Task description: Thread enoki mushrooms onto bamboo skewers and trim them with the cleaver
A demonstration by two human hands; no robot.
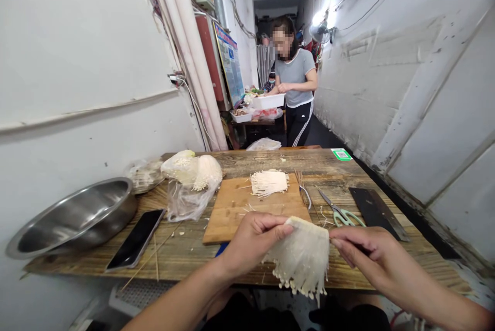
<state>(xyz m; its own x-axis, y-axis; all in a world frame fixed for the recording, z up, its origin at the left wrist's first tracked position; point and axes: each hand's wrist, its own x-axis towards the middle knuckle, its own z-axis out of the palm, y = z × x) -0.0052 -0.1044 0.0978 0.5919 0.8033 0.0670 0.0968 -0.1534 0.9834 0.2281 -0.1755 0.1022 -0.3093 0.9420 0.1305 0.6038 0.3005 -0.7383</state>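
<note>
At the table's (320, 166) left corner sits a steel bowl (77, 215); enoki mushrooms (305, 256) hang between pinching left (284, 225) and right (334, 238) hands.

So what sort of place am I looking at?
Probably a small food-prep spot in a narrow passage: mushrooms on a cutting board, a steel basin, and a person handling a tub behind.
</note>
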